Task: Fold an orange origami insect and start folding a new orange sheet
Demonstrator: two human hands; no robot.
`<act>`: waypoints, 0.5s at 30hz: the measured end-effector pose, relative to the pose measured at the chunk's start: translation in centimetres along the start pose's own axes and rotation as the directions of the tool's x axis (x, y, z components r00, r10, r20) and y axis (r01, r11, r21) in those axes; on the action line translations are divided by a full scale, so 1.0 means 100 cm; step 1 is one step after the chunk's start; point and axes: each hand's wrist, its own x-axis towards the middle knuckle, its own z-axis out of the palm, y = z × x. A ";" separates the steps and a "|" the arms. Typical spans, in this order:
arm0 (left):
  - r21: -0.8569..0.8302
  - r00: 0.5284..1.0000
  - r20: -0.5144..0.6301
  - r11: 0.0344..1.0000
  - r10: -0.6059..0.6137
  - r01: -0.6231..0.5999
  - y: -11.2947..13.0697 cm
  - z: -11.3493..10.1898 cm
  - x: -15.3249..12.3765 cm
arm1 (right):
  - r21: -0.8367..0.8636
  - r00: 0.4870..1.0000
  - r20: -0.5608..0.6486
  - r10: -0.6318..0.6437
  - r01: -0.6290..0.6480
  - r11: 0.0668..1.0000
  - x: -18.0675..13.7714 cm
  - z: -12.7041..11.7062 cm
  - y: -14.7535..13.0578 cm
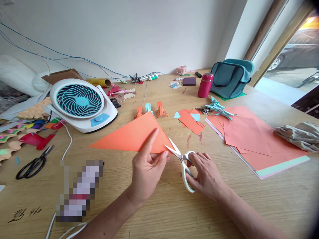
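Observation:
Between the fingers of my left hand (pixel 148 169) is a sheet of orange paper (pixel 129 132), folded into a triangle and held up over the table. The index finger lies stretched along its face, while the thumb pinches near the lower right corner. My right hand (pixel 206 174) grips white-handled scissors (pixel 184 159) by their loops. Their blades are spread apart, and the tips reach the paper's right edge, close to my left thumb. Behind the triangle stand small folded paper figures, an orange one (pixel 161 109) and a light blue one (pixel 148 108) among them.
A white fan (pixel 79 103) stands at left, black scissors (pixel 35 166) nearer me. Orange paper strips (pixel 190 121) lie past my right hand. Stacked coloured sheets (pixel 249 136), blue folded paper (pixel 218 108), a pink bottle (pixel 205 85) and a teal bag (pixel 230 79) occupy the right.

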 end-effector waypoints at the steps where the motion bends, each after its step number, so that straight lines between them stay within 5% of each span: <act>1: 0.003 1.000 -0.002 1.000 -0.002 0.002 0.000 0.000 0.000 | -0.005 1.000 -0.004 -0.004 0.004 1.000 0.000 0.000 0.000; 15: -0.043 0.998 0.005 0.997 -0.067 0.067 0.002 0.000 0.001 | -0.027 1.000 -0.012 -0.016 0.015 1.000 0.000 0.001 0.000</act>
